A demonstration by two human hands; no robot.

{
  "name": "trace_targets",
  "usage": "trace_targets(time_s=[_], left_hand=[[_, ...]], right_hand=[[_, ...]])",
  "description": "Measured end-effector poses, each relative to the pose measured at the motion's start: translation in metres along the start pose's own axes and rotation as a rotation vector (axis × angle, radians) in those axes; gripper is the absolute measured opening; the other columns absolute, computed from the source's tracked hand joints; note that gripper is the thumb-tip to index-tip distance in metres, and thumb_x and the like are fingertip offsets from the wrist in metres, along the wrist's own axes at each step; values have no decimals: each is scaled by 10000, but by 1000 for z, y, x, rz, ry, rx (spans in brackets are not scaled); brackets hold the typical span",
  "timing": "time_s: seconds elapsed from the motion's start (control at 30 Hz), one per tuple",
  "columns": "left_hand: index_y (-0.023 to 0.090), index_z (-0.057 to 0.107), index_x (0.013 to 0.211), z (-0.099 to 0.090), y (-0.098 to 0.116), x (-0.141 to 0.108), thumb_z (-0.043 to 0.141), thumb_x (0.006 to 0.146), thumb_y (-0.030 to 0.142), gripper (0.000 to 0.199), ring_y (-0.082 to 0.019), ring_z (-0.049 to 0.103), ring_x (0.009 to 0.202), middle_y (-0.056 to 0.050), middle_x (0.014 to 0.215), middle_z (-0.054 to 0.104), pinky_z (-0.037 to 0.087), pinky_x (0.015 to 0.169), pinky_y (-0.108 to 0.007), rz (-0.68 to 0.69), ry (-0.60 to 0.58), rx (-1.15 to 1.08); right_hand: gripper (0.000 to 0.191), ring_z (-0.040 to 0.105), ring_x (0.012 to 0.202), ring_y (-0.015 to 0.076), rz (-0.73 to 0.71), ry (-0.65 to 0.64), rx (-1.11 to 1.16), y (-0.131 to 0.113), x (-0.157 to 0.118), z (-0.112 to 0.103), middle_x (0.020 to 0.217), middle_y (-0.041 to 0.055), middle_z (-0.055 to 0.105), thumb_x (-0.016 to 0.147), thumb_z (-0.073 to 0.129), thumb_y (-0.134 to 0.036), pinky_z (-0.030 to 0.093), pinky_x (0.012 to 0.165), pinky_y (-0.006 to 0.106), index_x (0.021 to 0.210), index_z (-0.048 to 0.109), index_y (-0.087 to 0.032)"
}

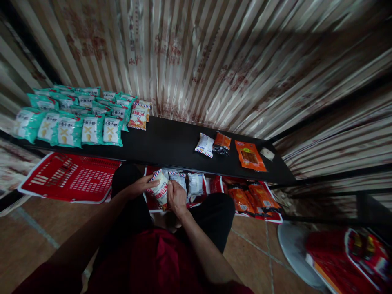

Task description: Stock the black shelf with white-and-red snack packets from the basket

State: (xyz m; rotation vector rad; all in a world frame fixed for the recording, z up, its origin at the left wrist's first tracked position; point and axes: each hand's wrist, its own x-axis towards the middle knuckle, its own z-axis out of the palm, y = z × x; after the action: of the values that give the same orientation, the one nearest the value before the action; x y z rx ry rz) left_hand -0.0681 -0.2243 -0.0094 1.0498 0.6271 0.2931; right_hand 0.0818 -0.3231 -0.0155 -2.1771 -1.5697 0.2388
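A white snack bag (161,191) with red lettering and a striped edge is held between my two hands, over a red basket (148,202). My left hand (141,185) grips its upper left side, and my right hand (177,198) pinches its right side. More white snack bags (195,184) lie in the basket just beyond my right hand. On the black shelf (171,139) above, a similar bag (140,115) leans beside rows of teal snack bags (69,128).
Right of centre on the shelf lie a small white bag (204,145), an orange and black bag (221,143) and a flat orange packet (250,156). A red basket (101,192) sits at left; orange packets (263,195) fill another at right. Striped sheeting (183,61) hangs behind.
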Motion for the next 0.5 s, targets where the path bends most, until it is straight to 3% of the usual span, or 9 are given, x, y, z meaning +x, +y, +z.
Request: trace_targets(time_s=[0.13,0.27,0.5], left_hand=[[145,612,1048,3,1,-2,720,658,444,504,-185,618,741,-77,878,670,468,601,-253,-27,90,-56],[145,619,971,8,0,-2,754,625,403,452,-152,599,708,-69,883,655,477,616,-251,-4,167,-136],[119,632,946,16,-11,2,669,694,479,441,-167,608,717,-80,848,673,454,599,-238,78,294,-121]], right_hand=[[432,600,677,152,102,4,30,1,1,2,707,42,650,954,216,-337,341,616,238,816,593,-176],[447,607,667,166,184,11,41,1,3,3,712,48,664,951,208,-361,330,594,249,821,597,-183],[473,609,643,188,296,14,32,-4,7,3,735,75,683,952,194,-380,317,582,268,853,612,-181]])
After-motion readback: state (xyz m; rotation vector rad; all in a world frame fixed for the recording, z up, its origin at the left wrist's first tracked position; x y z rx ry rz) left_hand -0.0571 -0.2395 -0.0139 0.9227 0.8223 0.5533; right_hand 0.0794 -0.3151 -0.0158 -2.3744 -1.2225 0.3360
